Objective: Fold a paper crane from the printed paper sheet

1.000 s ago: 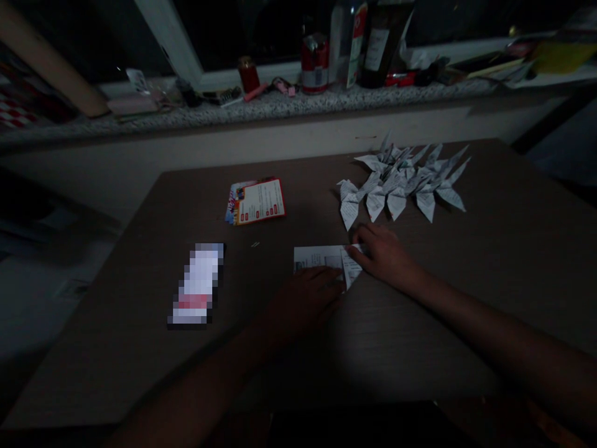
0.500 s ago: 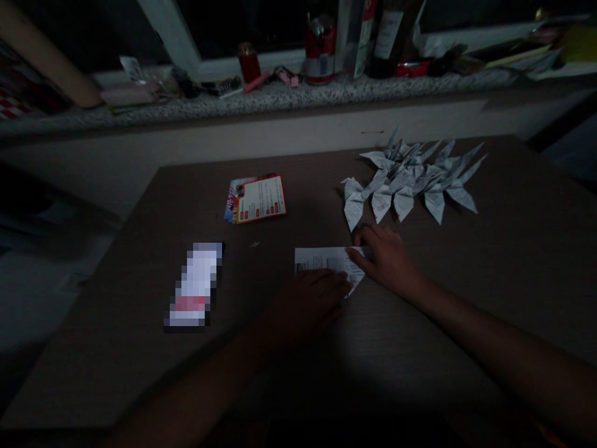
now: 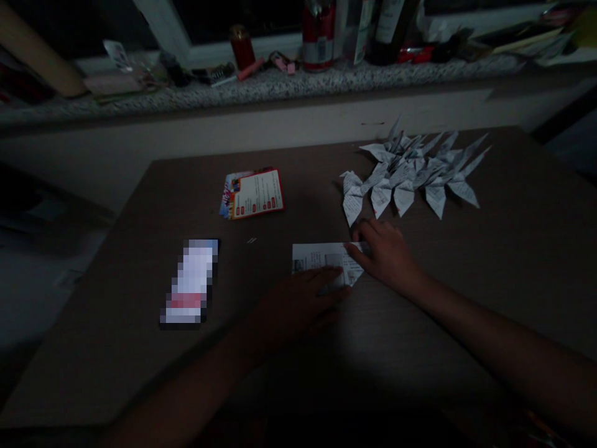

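Observation:
A folded sheet of printed paper (image 3: 310,254) lies flat on the table with a slanted edge at its lower right. My left hand (image 3: 298,302) rests over its lower part, fingers stretched out and a little spread, hiding that side. At the paper's upper right corner is my right hand (image 3: 385,252); its thumb presses on the sheet and the other fingers curl round behind the corner. Beyond my right hand stands a cluster of folded paper cranes (image 3: 403,193) made from similar printed paper.
Left of my hands lies a phone (image 3: 189,280) with a blurred lit screen. Printed cards (image 3: 256,194) lie farther back on the wooden table (image 3: 140,249). Bottles, a red can (image 3: 318,40) and small items crowd the stone windowsill (image 3: 280,87). The light is dim.
My left hand has slid slightly left and its fingers have spread, baring more of the paper's print. My right hand keeps its place at the corner. The view has shifted slightly.

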### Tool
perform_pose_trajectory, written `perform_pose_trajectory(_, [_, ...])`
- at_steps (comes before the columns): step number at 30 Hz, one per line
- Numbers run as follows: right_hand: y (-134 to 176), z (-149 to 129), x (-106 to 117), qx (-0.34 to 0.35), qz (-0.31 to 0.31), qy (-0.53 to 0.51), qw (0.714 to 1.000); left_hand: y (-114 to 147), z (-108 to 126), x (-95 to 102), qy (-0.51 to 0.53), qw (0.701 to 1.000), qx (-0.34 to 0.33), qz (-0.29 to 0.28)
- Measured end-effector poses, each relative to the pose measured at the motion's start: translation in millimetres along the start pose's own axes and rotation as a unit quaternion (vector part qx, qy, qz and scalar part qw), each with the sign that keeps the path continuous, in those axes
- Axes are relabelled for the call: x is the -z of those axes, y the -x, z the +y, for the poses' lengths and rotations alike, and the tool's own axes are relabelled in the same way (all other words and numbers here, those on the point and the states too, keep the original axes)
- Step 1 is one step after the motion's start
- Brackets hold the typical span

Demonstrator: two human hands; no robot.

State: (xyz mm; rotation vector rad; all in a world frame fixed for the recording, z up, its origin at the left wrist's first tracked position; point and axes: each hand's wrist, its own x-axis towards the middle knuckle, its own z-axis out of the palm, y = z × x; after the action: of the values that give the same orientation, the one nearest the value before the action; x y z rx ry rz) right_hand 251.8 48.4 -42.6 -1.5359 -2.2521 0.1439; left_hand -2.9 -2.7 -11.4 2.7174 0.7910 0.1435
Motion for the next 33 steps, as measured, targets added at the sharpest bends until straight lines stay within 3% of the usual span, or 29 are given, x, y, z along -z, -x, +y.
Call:
perform_pose_trajectory(12, [-1.0,-0.9,3.7,0.001,-0.014,0.004,1.0,0.6,-2.2,0.2,0.011,1.0,-0.002,-0.015])
perform_pose_trajectory(21, [-0.8,2.3,2.5,0.004,-0.012,-0.012,1.0,0.7,-16.4,3.5,0.101,0.995,-0.009,0.004])
perform_pose_trajectory(33, [-0.7,2.0,1.6,-0.001,-0.013,-0.001,1.0,-1.6,-3.4,2.4,0.008,1.0,-0.015,0.005])
